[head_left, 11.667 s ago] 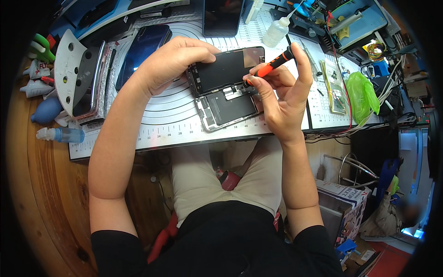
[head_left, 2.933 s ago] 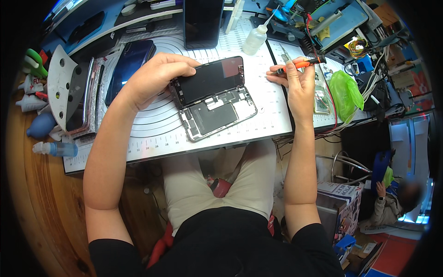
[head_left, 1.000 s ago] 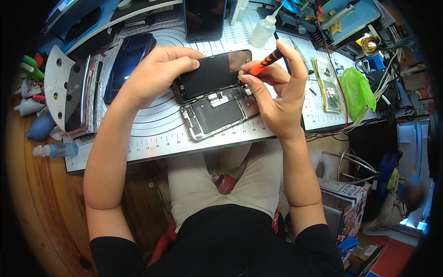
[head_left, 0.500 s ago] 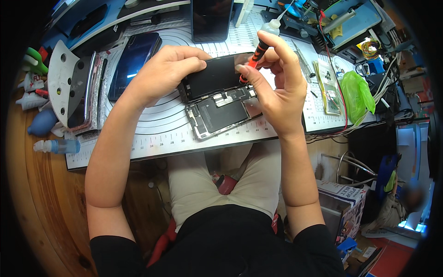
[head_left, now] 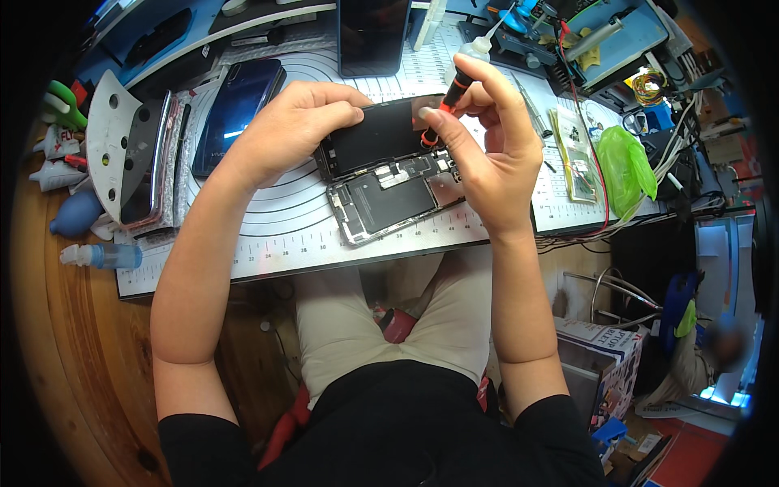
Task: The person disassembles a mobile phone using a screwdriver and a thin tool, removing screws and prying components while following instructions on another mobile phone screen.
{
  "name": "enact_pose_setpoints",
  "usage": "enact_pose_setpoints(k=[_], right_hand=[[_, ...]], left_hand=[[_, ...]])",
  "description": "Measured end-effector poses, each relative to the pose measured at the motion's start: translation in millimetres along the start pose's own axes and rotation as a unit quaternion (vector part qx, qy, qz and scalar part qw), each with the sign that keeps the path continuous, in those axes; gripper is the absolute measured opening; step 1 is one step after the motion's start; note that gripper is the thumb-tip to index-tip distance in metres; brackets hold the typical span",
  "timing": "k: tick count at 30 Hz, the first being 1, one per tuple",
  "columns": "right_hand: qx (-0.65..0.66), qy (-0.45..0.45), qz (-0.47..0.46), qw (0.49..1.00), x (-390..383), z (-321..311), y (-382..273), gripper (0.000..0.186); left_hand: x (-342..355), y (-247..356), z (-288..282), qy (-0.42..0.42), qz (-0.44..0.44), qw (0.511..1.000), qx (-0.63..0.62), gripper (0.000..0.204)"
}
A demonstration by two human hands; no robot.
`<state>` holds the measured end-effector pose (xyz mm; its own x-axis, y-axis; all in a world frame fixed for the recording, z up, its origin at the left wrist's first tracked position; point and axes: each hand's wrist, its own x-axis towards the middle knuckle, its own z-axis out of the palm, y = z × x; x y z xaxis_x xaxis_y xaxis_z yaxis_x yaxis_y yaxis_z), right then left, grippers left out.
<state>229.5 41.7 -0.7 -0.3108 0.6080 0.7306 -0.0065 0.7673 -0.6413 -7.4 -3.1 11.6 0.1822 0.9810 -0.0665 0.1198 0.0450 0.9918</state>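
An opened smartphone lies on the white ruled mat, its black screen panel folded away from the body, where a dark battery and small boards show. My left hand grips the panel's far left edge between thumb and fingers. A red-and-black screwdriver is pinched by my right hand, its upper end resting against the forefinger. It slants down to the left, with its lower end over the right part of the phone, near where panel and body meet. Whether the tip touches anything cannot be made out.
A blue phone and a perforated white plate are at the left. Behind the work stands a dark upright tablet or phone. A dropper bottle, a green plastic bag and cables lie to the right.
My right hand has shifted very slightly to the right, and the screwdriver is turned a little in its fingers. My left hand and the phone stay in place.
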Motion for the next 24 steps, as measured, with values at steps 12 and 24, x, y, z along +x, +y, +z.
enact_pose_setpoints(k=[12, 24], right_hand=[[0.006, -0.006, -0.009, 1.000, -2.3, 2.5, -0.1, 0.053], [0.029, -0.009, -0.005, 1.000, -1.6, 2.6, -3.8, 0.058]], left_hand=[[0.2, -1.1, 1.3, 0.005, 0.005, 1.000, 0.013, 0.028], [0.0, 0.8, 1.6, 0.008, -0.009, 1.000, 0.011, 0.027]])
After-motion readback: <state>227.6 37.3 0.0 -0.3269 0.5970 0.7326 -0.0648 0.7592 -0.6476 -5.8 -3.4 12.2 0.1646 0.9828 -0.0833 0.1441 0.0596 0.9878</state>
